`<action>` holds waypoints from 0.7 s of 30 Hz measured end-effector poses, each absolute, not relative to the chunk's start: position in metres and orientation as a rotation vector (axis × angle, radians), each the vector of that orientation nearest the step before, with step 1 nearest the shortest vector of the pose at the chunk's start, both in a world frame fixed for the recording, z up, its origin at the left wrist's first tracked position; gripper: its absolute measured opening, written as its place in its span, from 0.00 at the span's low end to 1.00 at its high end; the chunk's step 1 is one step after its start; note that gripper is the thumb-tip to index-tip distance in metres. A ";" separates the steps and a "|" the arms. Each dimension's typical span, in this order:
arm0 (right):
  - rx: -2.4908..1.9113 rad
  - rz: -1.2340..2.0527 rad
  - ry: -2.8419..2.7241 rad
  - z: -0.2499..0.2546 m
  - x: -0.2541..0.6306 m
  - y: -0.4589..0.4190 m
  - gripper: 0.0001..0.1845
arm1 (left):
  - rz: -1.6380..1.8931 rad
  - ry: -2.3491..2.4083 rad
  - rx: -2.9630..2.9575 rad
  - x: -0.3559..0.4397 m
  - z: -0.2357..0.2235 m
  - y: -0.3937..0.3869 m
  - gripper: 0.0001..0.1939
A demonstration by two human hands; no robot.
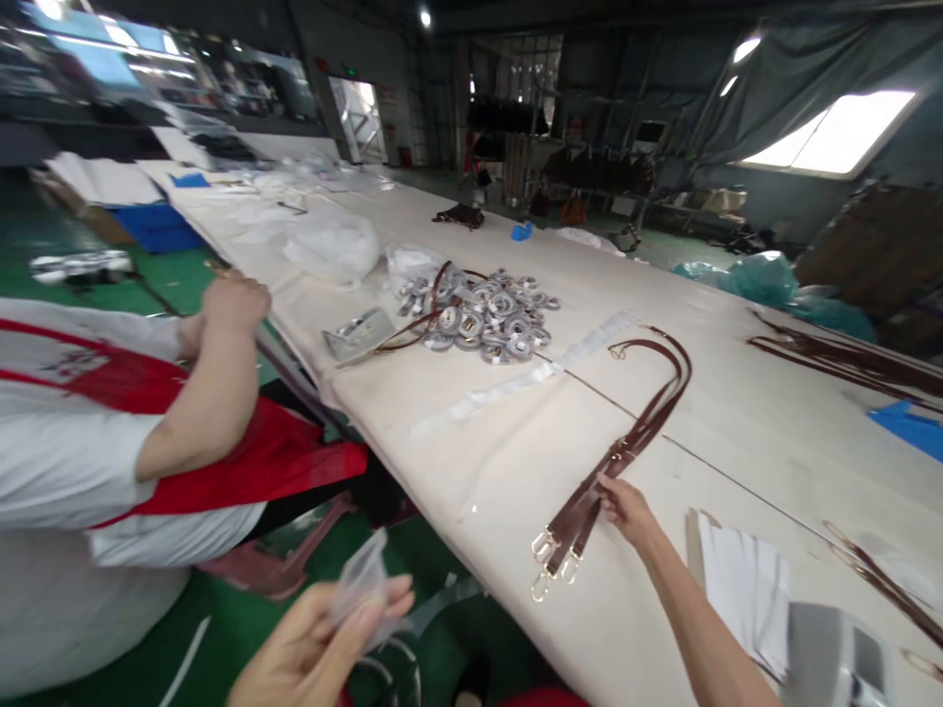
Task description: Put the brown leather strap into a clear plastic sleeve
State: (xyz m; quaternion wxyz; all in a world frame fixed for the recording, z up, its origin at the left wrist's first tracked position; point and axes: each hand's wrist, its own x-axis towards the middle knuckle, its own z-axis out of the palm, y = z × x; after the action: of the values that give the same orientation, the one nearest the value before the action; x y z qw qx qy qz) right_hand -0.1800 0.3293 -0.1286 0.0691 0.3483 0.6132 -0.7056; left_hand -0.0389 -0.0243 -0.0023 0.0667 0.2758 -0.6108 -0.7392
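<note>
Brown leather straps (639,432) with gold clasps lie looped on the long cream table (516,462). My right hand (625,511) rests on the straps near their clasp ends, fingertips touching the leather close to the table's front edge. My left hand (324,638) is below the table edge and pinches a small clear plastic bag (362,585).
A co-worker in a white and red top (133,442) sits at my left, arm raised by the table edge. A pile of wrapped metal rings (486,314), plastic bags (331,245), white sheets (744,589) and more brown straps (847,358) lie on the table.
</note>
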 end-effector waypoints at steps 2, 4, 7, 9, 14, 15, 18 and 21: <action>0.908 -2.260 1.779 -0.106 -0.177 0.334 0.15 | -2.281 -1.930 0.749 -0.041 -0.003 -0.017 0.22; 0.757 -2.381 1.735 -0.078 -0.175 0.340 0.21 | -2.349 -2.005 0.613 -0.049 -0.005 -0.007 0.20; 0.563 -2.455 1.723 -0.027 -0.171 0.345 0.23 | -2.461 -2.027 0.454 -0.061 -0.010 0.005 0.18; 0.471 -2.477 1.755 0.009 -0.168 0.342 0.22 | -2.539 -2.024 0.380 -0.067 -0.013 0.009 0.17; 0.266 -2.516 1.884 0.092 -0.163 0.324 0.20 | -2.562 -2.087 0.204 -0.080 -0.020 0.014 0.13; 0.230 -2.532 1.908 0.106 -0.162 0.320 0.19 | -2.571 -2.082 0.174 -0.083 -0.021 0.015 0.13; 0.122 -2.581 1.963 0.141 -0.161 0.307 0.17 | -2.630 -2.041 0.103 -0.089 -0.023 0.019 0.14; 0.072 -2.622 1.965 0.162 -0.163 0.295 0.15 | -2.642 -2.063 0.052 -0.093 -0.025 0.022 0.14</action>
State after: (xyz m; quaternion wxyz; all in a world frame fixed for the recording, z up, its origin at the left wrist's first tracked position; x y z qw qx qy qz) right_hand -0.1626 0.2946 0.1622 -0.0678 0.0219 0.5983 -0.7981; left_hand -0.0926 0.0218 -0.0250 -0.1052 0.0155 -0.6120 -0.7837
